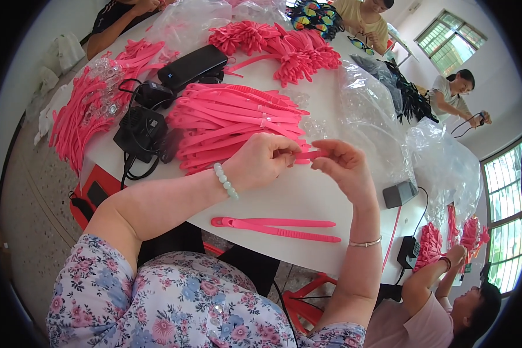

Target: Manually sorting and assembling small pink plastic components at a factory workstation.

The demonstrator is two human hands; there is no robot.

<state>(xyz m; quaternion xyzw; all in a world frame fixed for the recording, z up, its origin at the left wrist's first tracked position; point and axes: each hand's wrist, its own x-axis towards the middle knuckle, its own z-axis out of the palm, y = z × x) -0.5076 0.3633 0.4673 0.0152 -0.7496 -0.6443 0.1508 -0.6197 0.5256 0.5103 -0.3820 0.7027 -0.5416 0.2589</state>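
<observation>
Between my two hands, a short stretch of pink rubber strap [308,155] is pulled level above the table. My left hand [264,159], below a pale green bead bracelet, pinches one end. On the other side my right hand [345,168] grips it between thumb and fingers; the rest of this strap is hidden. Just behind my hands lies a big pile of pink straps [214,119], with small clear buckles among them. A separate pair of pink straps [275,226], joined at the left end, rests nearer to me on the white table [261,203].
Left of the pile are black adapters [139,133] with cables and a black box [192,65]. More straps with clear buckles [101,95] hang over the left edge. Clear plastic bags [371,110] and a dark grey block [400,194] lie rightward. Several people work around the table.
</observation>
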